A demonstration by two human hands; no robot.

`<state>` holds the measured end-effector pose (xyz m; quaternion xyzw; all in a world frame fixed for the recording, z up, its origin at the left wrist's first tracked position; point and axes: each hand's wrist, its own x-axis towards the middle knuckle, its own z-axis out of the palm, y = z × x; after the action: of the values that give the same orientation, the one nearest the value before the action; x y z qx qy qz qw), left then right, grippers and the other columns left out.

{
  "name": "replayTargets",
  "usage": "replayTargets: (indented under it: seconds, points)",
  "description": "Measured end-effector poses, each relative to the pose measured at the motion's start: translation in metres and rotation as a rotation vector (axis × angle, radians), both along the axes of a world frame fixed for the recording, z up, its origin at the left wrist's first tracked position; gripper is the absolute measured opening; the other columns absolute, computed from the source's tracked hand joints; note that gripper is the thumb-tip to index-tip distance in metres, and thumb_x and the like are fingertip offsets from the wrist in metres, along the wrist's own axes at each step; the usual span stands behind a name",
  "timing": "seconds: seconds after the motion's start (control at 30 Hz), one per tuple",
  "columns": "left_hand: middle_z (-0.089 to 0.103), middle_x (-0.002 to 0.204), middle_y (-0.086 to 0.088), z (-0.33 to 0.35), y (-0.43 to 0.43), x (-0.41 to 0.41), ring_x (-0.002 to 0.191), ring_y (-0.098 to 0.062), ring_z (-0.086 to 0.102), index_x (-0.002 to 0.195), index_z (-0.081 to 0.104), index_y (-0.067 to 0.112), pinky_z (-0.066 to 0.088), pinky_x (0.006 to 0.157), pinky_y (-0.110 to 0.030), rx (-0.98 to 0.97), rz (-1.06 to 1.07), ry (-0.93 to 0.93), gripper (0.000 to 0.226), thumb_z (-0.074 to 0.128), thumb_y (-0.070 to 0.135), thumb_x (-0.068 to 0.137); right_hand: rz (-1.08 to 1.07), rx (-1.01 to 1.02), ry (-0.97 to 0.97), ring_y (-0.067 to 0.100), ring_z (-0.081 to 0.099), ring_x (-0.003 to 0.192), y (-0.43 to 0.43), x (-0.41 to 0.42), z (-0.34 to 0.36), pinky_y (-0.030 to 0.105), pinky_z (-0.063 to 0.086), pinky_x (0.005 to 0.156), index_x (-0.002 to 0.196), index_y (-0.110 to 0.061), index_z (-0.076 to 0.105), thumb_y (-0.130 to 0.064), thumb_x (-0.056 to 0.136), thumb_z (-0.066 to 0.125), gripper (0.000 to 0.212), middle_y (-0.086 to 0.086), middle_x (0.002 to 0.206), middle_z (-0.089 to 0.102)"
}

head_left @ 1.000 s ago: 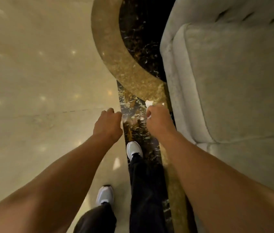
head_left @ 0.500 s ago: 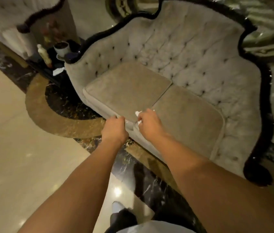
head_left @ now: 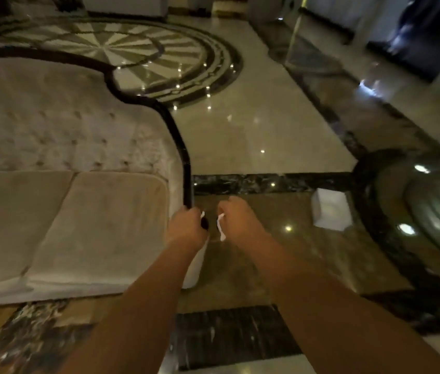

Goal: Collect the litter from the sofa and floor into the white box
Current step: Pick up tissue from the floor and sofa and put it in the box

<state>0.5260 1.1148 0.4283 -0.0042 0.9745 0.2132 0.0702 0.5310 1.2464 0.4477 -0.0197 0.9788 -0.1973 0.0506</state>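
left hand point(head_left: 186, 228): clenched, centre of frame over the sofa's right end; a white sliver and something dark poke out at the thumb side, likely litter, too blurred to name
right hand point(head_left: 236, 220): closed on a crumpled white paper scrap point(head_left: 221, 228), just right of the left hand
white box point(head_left: 330, 211): small square open-topped box on the glossy brown marble floor point(head_left: 281, 130), right of centre, well apart from both hands
sofa point(head_left: 65, 211): beige tufted sofa with dark trim, left half of frame; no litter visible on the cushions
step: carry to box, judged
how: keep both fists tight so nothing drops, get right over the opening, then release low
risk: light paper may drift past the rim if let go from high up
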Motion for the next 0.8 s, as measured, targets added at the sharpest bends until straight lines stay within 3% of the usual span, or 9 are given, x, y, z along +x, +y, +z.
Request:
replayTargets:
  seconds: [0.07,0.17,0.43,0.53,0.63,0.73,0.8]
  points:
    - [0.057,0.110,-0.008,-0.003,0.075,0.005,0.097,-0.025,0.057,0.100,0.062,0.017,0.051,0.086,-0.039,0.008,-0.102,-0.005,0.016,0.058,0.018,0.085,-0.116,0.039,-0.044,0.026,0.059,0.095,0.082,0.013,0.000,0.030,0.046,0.079,0.093,-0.008,0.063,-0.009,0.073,0.076,0.024,0.009,0.105,0.057]
    - [0.054,0.114,-0.006,-0.001,0.169,0.003,0.102,-0.022,0.054,0.102,0.062,0.019,0.049,0.092,-0.040,-0.018,-0.269,-0.024,0.017,0.060,0.019,0.085,-0.294,0.062,-0.032,0.026,0.059,0.098,0.189,0.029,-0.003,0.031,0.047,0.084,0.096,-0.011,0.064,-0.011,0.078,0.070,0.019,0.010,0.109,0.059]
    - [0.059,0.113,-0.010,-0.020,0.356,-0.033,0.105,-0.024,0.056,0.108,0.062,0.012,0.046,0.094,-0.037,-0.073,-0.629,-0.044,0.024,0.056,0.024,0.088,-0.661,-0.022,-0.056,0.022,0.060,0.107,0.357,0.046,-0.033,0.035,0.051,0.094,0.119,-0.016,0.059,-0.022,0.094,0.055,0.026,0.008,0.125,0.058]
    - [0.058,0.120,-0.008,-0.038,0.429,-0.066,0.112,-0.021,0.054,0.117,0.058,0.013,0.043,0.099,-0.032,-0.146,-0.747,-0.046,0.034,0.052,0.035,0.092,-0.737,0.015,-0.038,0.024,0.061,0.103,0.414,0.027,-0.039,0.033,0.054,0.088,0.121,-0.015,0.060,-0.016,0.092,0.058,0.029,0.009,0.123,0.058]
    - [0.062,0.114,-0.009,-0.044,0.504,-0.103,0.105,-0.022,0.059,0.112,0.061,0.012,0.046,0.092,-0.034,-0.159,-0.794,-0.070,0.027,0.052,0.028,0.093,-0.792,0.040,-0.014,0.024,0.059,0.106,0.476,-0.005,-0.040,0.035,0.053,0.089,0.120,-0.017,0.060,-0.012,0.088,0.061,0.033,0.008,0.124,0.055]
    - [0.065,0.099,-0.012,-0.039,0.578,-0.152,0.089,-0.029,0.062,0.098,0.064,0.009,0.053,0.076,-0.038,-0.111,-0.822,-0.083,0.019,0.053,0.016,0.086,-0.851,0.036,-0.005,0.027,0.059,0.109,0.542,-0.046,-0.033,0.039,0.053,0.090,0.118,-0.016,0.061,-0.008,0.087,0.060,0.032,0.009,0.123,0.056]
    - [0.065,0.100,-0.012,-0.033,0.620,-0.181,0.089,-0.030,0.062,0.098,0.063,0.009,0.053,0.076,-0.040,-0.113,-0.853,-0.069,0.018,0.054,0.017,0.084,-0.879,0.041,-0.029,0.028,0.060,0.105,0.580,-0.068,-0.028,0.039,0.053,0.088,0.114,-0.014,0.062,-0.007,0.088,0.059,0.028,0.011,0.119,0.057]
